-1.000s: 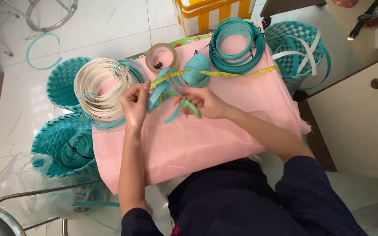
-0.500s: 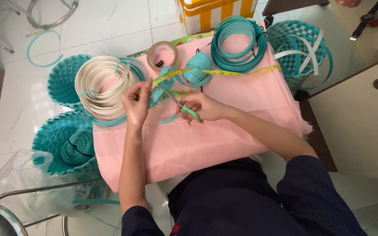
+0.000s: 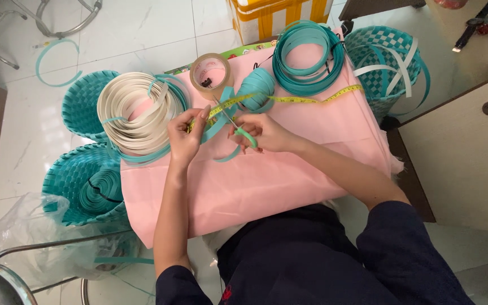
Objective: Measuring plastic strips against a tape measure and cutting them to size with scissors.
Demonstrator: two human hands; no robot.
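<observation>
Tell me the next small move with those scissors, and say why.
Probably close the blades across the teal strip. The right hand holds the green-handled scissors with the blades at the strip, while the left hand pinches that strip beside the yellow measuring tape.

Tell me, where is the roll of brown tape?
In the head view, the tape roll lies at the far edge of the pink cloth, between the cream strip coil and the teal strip coil.

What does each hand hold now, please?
Left hand: closed on the teal strip and tape measure.
Right hand: closed on the scissors.
</observation>
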